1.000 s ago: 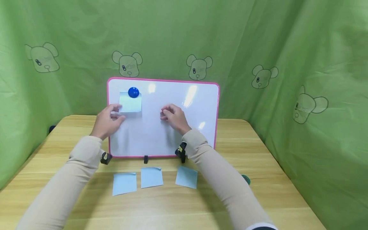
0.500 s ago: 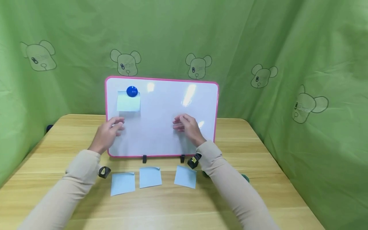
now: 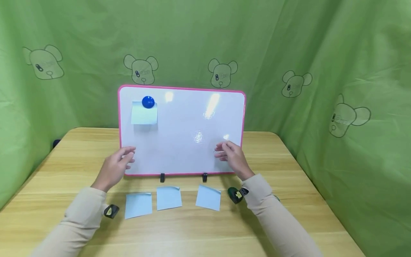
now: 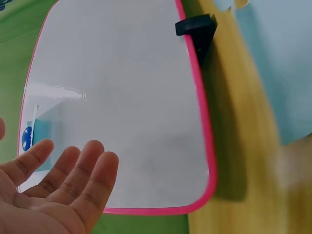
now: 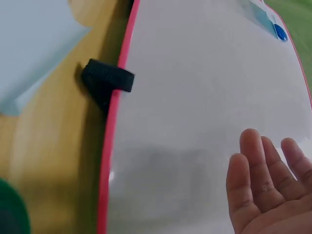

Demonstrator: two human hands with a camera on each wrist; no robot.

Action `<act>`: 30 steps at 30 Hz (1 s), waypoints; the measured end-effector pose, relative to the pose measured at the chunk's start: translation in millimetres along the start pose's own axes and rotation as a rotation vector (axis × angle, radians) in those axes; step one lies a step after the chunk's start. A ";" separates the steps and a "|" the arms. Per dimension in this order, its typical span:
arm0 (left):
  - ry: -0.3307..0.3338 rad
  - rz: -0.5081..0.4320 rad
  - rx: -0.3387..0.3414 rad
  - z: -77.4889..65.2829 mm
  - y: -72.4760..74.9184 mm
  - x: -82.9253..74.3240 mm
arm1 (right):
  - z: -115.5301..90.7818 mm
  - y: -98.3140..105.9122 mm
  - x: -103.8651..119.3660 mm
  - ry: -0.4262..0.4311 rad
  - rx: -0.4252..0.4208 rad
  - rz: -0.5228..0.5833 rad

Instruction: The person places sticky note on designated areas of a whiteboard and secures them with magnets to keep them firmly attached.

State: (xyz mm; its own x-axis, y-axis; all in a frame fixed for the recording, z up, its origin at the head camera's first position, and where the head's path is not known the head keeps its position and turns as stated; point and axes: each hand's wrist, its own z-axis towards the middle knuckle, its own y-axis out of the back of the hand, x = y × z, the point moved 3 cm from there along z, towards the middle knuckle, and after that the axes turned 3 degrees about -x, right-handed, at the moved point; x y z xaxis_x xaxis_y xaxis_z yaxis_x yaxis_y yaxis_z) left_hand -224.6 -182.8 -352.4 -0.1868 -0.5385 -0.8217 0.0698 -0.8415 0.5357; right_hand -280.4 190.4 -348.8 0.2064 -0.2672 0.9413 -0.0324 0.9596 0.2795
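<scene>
A whiteboard point(image 3: 179, 142) with a pink frame stands upright on the table. Near its top left, a round blue magnet point(image 3: 148, 102) holds a light-blue sticky note point(image 3: 144, 115) against the surface. My left hand point(image 3: 116, 165) is in front of the board's lower left edge, fingers relaxed and holding nothing. Toward the lower right edge is my right hand point(image 3: 233, 157), also holding nothing; in the right wrist view its fingers point(image 5: 263, 170) are fairly straight. Three blue sticky notes lie in front of the board: a left one point(image 3: 138, 205), a middle one point(image 3: 169, 197) and a right one point(image 3: 208, 197).
Black stand clips point(image 3: 204, 177) hold the board's bottom edge. A green round magnet point(image 3: 233, 194) lies right of the notes, partly behind the right wrist camera. Another green thing point(image 3: 276, 198) is mostly hidden by the right sleeve. Green curtains point(image 3: 321, 43) surround the wooden table point(image 3: 179, 235).
Both hands have come down and back from the board. The left hand has left the attached note's side, and the right hand has moved rightward. The note and blue magnet stay in place.
</scene>
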 end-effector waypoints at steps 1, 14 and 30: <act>0.001 0.008 -0.007 -3.3 -0.4 0.8 | -4.2 3.5 -2.5 -0.009 -0.005 -0.018; 0.138 0.089 0.098 -39.3 -19.1 21.8 | -47.5 35.3 -34.7 -0.128 -0.018 -0.357; 0.126 0.253 0.207 -55.0 -35.6 31.4 | -70.3 44.3 -59.0 -0.187 0.146 -0.574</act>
State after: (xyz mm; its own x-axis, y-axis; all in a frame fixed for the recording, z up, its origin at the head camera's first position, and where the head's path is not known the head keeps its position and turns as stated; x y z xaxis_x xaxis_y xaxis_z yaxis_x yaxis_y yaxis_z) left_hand -179.0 -172.1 -408.0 -0.0653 -0.7411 -0.6682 -0.1044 -0.6609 0.7432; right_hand -225.2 254.9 -405.3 0.0565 -0.7605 0.6469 -0.1036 0.6400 0.7614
